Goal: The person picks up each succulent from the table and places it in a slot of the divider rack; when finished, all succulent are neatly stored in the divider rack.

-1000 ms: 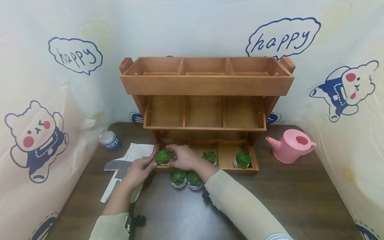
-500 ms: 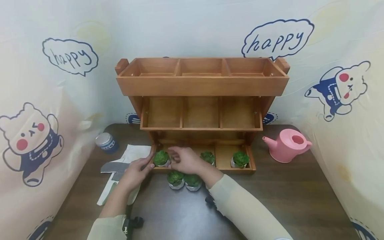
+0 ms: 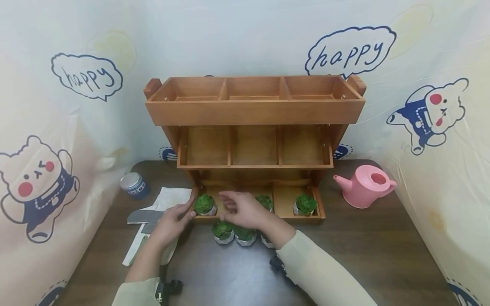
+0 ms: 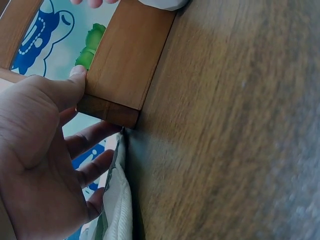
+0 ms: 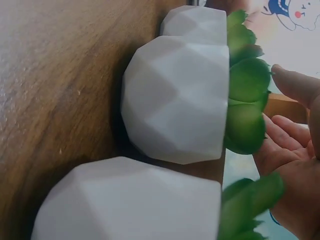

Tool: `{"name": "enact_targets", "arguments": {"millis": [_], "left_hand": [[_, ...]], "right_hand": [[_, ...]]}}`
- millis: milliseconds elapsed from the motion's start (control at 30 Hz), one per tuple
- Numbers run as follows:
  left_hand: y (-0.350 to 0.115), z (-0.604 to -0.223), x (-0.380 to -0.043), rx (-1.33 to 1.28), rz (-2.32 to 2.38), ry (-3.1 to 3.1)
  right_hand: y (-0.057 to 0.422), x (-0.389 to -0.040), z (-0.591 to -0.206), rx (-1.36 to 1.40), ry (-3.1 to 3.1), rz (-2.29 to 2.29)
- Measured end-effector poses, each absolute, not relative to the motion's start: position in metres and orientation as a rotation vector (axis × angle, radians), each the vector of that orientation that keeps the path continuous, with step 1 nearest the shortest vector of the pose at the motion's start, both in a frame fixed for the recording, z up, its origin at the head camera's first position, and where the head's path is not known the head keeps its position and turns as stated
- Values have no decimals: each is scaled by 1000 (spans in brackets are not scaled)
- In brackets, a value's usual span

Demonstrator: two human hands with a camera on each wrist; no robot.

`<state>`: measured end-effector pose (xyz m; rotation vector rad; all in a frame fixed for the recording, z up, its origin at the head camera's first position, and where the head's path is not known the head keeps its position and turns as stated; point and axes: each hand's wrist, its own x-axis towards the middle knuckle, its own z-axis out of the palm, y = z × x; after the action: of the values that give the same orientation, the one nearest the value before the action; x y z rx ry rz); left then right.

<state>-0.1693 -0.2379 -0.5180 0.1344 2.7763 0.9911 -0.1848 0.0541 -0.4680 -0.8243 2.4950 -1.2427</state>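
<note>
A small green artificial succulent in a white faceted pot (image 3: pixel 205 205) stands in the bottom tray's left compartment. At that tray's left corner is my left hand (image 3: pixel 173 221); in the left wrist view its thumb (image 4: pixel 75 85) touches the wooden edge (image 4: pixel 125 55), and the fingers lie along the outer side. My right hand (image 3: pixel 245 209) hovers just right of this plant, fingers loosely bent, holding nothing. Beneath it, potted succulents (image 3: pixel 223 231) stand in a row on the table before the shelf; their pots (image 5: pixel 175 97) look large in the right wrist view.
The three-tier wooden shelf (image 3: pixel 254 114) has divided trays. Other succulents (image 3: pixel 305 205) sit in the bottom tray's middle and right compartments. A pink watering can (image 3: pixel 365 187) stands at right. A blue jar (image 3: pixel 135 185) and white-and-grey gloves or cloth (image 3: pixel 164 202) are at left.
My right hand has let go of the left-compartment succulent and drawn back to the right. My left hand stays at the tray corner. The head view has shifted slightly.
</note>
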Motion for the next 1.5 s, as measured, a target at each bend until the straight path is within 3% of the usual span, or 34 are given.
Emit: {"name": "enact_targets", "arguments": {"millis": [1133, 1500], "left_hand": [[-240, -519, -168, 160, 1016, 2786], [-240, -519, -169, 156, 1049, 2757]], "right_hand": [[116, -143, -462, -924, 2521, -1378], [137, -119, -468, -791, 2581, -1375]]}}
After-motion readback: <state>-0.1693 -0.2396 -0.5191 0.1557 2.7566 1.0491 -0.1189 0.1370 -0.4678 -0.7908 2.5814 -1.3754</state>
